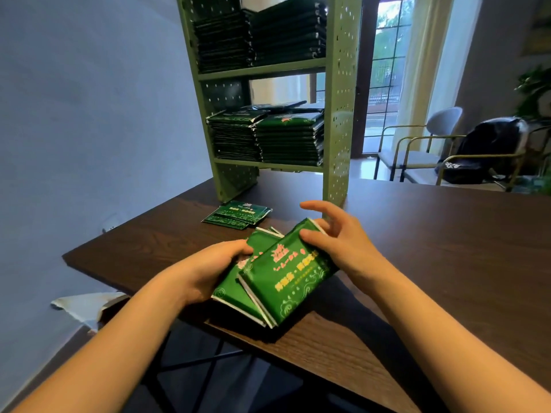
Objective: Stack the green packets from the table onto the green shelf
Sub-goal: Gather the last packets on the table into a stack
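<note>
A black bag [489,150] sits on a chair [420,175] with thin gold legs — a grey chair [444,120] stands just beside it. Behind them is a tall glass door [384,70] with a pale curtain [423,55]. A leafy plant [533,87] is at the far right. White paper [86,305] lies on the floor — low at the left.

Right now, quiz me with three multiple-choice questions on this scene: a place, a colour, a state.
1. Where do the loose packets lie? A. On the table by the shelf. B. In a basket. C. On a plate.
2. What colour is the table? A. White. B. Dark brown. C. Green.
3. What is the left hand doing? A. Resting flat. B. Pointing. C. Gripping held packets.
Answers: 1 A, they lie at the shelf's foot; 2 B, dark wood grain; 3 C, fingers curl round them.
</note>
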Available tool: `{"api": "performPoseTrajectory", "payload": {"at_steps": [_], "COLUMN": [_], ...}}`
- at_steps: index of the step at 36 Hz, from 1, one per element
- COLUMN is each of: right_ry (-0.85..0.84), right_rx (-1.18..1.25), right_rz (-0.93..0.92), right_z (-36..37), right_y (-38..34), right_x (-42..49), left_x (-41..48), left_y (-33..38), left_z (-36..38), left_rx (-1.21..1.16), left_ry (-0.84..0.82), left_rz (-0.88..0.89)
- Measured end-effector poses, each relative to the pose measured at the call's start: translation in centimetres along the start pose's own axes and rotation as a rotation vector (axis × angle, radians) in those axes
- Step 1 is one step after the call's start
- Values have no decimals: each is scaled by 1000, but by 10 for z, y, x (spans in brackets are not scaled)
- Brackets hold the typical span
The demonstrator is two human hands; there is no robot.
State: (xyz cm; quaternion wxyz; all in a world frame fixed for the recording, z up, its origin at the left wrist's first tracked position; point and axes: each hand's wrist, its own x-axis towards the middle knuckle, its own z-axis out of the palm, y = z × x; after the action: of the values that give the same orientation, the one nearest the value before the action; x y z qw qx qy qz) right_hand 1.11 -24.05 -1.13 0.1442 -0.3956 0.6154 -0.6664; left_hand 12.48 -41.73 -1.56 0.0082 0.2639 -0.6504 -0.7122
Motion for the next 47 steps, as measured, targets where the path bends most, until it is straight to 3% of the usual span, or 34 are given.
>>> {"api": "performPoseTrajectory", "payload": {"at_steps": [4, 11, 17, 20, 30, 33, 37, 47], "right_ry": [-2, 40, 143, 61, -462, -499, -602, -642], "right_rx": [-235, -341, -317, -370, -1015, -1139, -1158, -1246], "right_rz": [-117, -209, -170, -120, -138, -130, 30, 234], "right_z": [7, 18, 19, 19, 36, 36, 28, 28], "right_y": [9, 18, 22, 26, 35, 23, 7, -13], "right_x": [0, -4, -2, -2, 4, 7, 10, 14], "left_x": [-11, -13, -12, -11, -2, -2, -1, -1], "left_y": [5, 4, 4, 4, -13, -18, -26, -33], "left_z": [18, 26, 7, -7, -49, -54, -57, -55], "left_rx": [56, 264, 169, 43, -389, -514, -615, -507], "left_ry": [-111, -209, -100, -4, 165, 162, 181, 232], "left_rz": [-40, 137, 162, 176, 111, 170, 244, 298]}}
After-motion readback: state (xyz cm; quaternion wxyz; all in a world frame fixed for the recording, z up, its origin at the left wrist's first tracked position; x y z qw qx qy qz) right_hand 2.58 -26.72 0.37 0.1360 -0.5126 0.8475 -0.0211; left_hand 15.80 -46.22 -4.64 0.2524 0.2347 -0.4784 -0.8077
